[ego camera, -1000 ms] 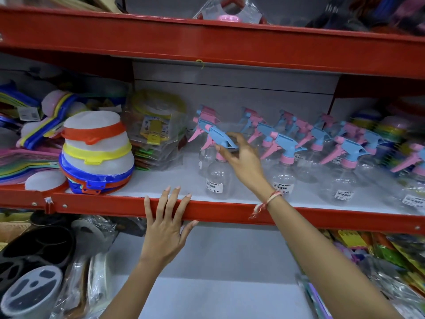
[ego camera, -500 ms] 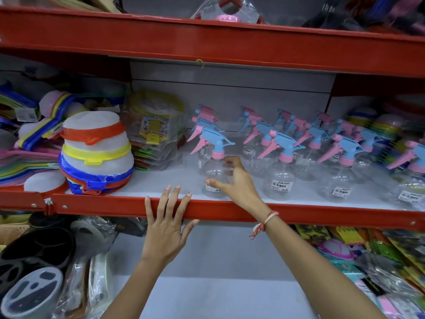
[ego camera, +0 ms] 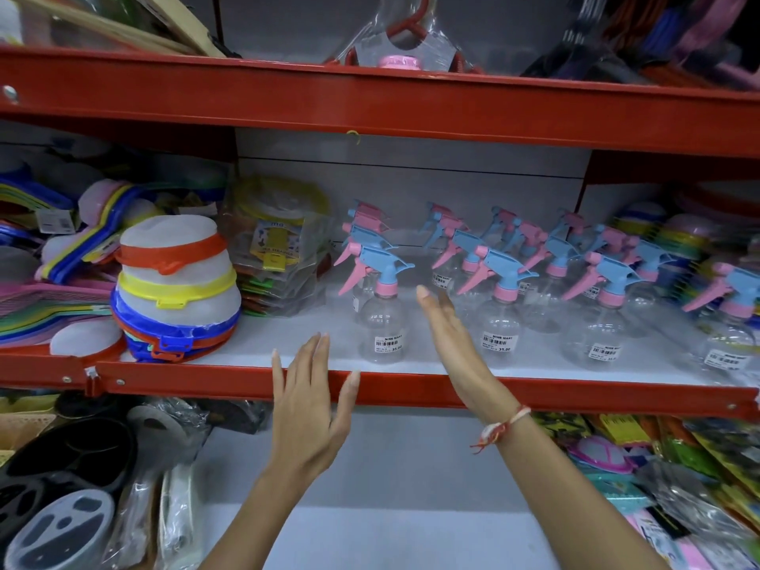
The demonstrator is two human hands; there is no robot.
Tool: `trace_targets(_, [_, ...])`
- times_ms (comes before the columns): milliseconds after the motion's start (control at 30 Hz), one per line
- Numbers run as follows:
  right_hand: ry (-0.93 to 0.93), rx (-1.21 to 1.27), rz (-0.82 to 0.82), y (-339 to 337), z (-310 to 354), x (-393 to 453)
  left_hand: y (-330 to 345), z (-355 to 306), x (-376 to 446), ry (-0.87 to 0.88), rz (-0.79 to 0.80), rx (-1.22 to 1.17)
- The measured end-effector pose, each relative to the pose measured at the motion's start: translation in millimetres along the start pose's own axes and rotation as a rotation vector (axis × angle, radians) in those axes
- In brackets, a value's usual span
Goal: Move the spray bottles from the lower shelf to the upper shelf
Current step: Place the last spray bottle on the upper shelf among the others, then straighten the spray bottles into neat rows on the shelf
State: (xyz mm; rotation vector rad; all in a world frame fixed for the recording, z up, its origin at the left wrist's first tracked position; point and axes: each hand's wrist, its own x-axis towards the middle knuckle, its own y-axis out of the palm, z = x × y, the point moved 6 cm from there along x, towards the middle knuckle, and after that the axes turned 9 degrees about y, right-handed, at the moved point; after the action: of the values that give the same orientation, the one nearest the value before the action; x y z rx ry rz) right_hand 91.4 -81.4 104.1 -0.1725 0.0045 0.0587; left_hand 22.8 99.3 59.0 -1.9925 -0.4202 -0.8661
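While hands [ego camera: 382,388] open, clear spray bottles [ego camera: 380,318] empty

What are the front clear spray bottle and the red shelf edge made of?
Front clear spray bottle: likely thin glossy transparent plastic, since the shelf shows through it; blue and pink trigger head looks like matte moulded plastic. Red shelf edge: probably painted metal, smooth with a slight sheen and visible screws.

Left of the left grip sits a stack of mesh food covers [ego camera: 177,290], rimmed orange, yellow and blue. Behind them, bagged yellow strainers [ego camera: 279,244]. Below left, black plastic trays [ego camera: 66,466]. Above, wrapped red hangers [ego camera: 405,39].
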Motion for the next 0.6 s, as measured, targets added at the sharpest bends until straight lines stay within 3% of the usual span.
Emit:
trace_targets(100, [0.084,0.034,0.057,1.7,-1.7,-5.6,-3.1,-22.2,24.9,-0.25,0.16,-0.334])
trace_targets(200, [0.06,0.0,0.116,5.7,3.8,-13.6,7.1,-29.0,40.0,-0.402,0.354,-0.45])
trace_targets(600, [0.107,-0.113,0.193,33.3,0.0,-9.4,20.8,5.5,49.0,-0.523,0.328,-0.557])
